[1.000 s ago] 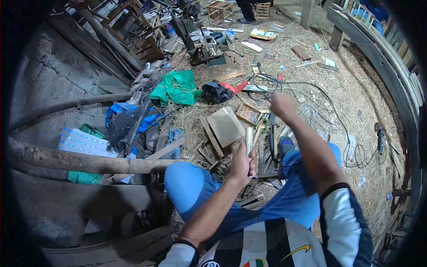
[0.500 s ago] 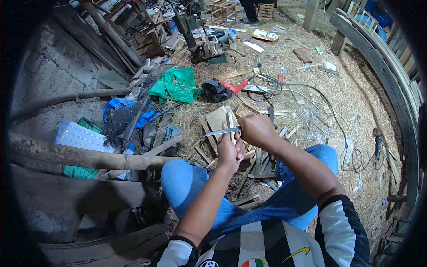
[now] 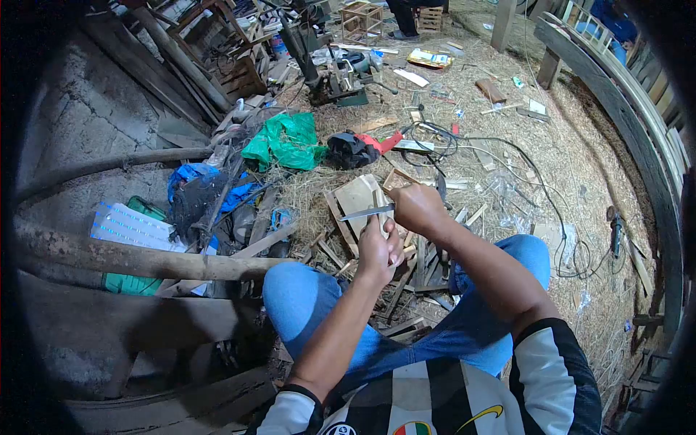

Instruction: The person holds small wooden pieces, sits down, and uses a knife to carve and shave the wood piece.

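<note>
My right hand (image 3: pixel 419 208) is closed around the handle of a knife, and the handle is hidden in the fist. The knife's blade (image 3: pixel 362 214) points left, lying across a thin strip of wood (image 3: pixel 378 197). My left hand (image 3: pixel 380 252) grips the lower part of that strip, with its upper end sticking up past the blade. Both hands are close together above my lap, between my bent knees. Just beyond them a flat pale board (image 3: pixel 355 196) rests on the ground among wood scraps (image 3: pixel 420 272).
A green plastic bag (image 3: pixel 286 141) and a black and red item (image 3: pixel 355 148) lie ahead. A long pole (image 3: pixel 145 254) runs along my left. Cables (image 3: pixel 500 139) and an angle grinder (image 3: pixel 615 232) are on the right. Other people's legs (image 3: pixel 404 18) show at the back.
The blade has shifted slightly to the right and lies a little more level across the wood strip. Both hands keep their grip.
</note>
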Tool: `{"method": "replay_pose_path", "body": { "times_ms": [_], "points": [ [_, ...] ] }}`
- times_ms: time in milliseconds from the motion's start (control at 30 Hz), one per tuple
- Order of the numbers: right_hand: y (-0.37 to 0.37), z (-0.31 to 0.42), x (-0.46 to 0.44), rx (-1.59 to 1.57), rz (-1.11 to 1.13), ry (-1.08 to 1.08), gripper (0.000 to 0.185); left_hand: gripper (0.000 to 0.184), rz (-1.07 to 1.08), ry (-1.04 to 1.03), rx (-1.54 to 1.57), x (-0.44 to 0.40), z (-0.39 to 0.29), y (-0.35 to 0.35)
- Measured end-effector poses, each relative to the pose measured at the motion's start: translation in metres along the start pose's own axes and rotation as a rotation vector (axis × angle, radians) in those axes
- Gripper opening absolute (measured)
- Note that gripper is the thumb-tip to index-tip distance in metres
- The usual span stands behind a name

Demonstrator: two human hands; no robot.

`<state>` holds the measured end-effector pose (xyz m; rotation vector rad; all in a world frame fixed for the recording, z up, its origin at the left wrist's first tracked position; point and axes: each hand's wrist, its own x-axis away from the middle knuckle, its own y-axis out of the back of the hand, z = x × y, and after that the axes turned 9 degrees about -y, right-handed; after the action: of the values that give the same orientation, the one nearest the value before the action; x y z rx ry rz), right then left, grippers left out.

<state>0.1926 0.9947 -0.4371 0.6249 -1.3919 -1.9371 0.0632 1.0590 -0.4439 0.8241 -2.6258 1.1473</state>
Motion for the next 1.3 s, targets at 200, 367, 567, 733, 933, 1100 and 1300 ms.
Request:
{"method": "replay_pose_path", "body": {
  "times_ms": [200, 367, 567, 733, 933, 1100, 1300],
  "points": [
    [-0.014, -0.095, -0.043, -0.004, -0.125, -0.343, 0.015, 0.056, 0.157, 0.039, -0.207, 0.038, 0.021, -0.016],
    [0.035, -0.038, -0.007, -0.022, -0.151, -0.254, 0.016, 0.049, -0.001, -0.031, -0.037, 0.013, -0.013, 0.001],
    [0.028, 0.011, 0.018, -0.026, -0.118, 0.002, 0.013, 0.049, -0.044, -0.065, -0.103, 0.009, -0.025, 0.000],
    [0.024, 0.018, 0.020, 0.004, -0.075, 0.093, 0.014, 0.045, -0.119, -0.086, -0.179, 0.012, -0.020, -0.004],
    [0.022, 0.012, 0.013, 0.046, 0.015, 0.010, 0.016, 0.046, -0.056, -0.059, -0.161, 0.010, -0.011, -0.007],
    [0.012, 0.005, 0.004, 0.067, 0.016, -0.045, 0.017, 0.046, -0.023, -0.025, -0.093, 0.007, -0.010, -0.004],
    [0.013, 0.002, 0.001, 0.071, 0.045, -0.095, 0.017, 0.046, -0.021, -0.025, -0.074, 0.004, -0.006, 0.003]
  ]
}}
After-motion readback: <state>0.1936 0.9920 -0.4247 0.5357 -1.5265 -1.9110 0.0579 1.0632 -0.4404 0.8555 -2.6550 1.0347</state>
